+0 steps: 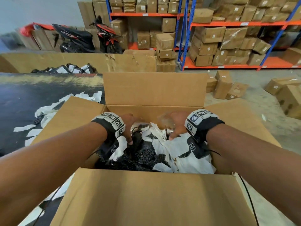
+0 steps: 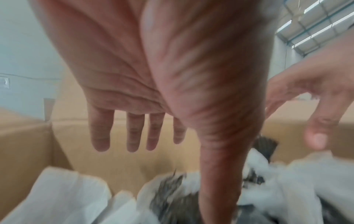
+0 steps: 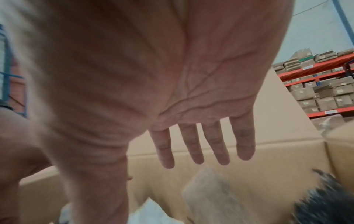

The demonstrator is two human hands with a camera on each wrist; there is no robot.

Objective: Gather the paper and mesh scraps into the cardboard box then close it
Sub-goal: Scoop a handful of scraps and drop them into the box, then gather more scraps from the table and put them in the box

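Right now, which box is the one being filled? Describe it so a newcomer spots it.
Ignore the shelves of sealed cartons. Nearest the camera, on the dark table, stands one big box: all flaps open, white paper and black mesh scraps inside, both hands above them.

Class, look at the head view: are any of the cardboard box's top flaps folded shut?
No: all four flaps of the cardboard box stand open, the scraps inside exposed.

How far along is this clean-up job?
Partly done: the cardboard box already holds white paper scraps and black mesh. The left hand and right hand are open over the pile. Left: loose scraps on the dark surface, then closing the four open flaps.
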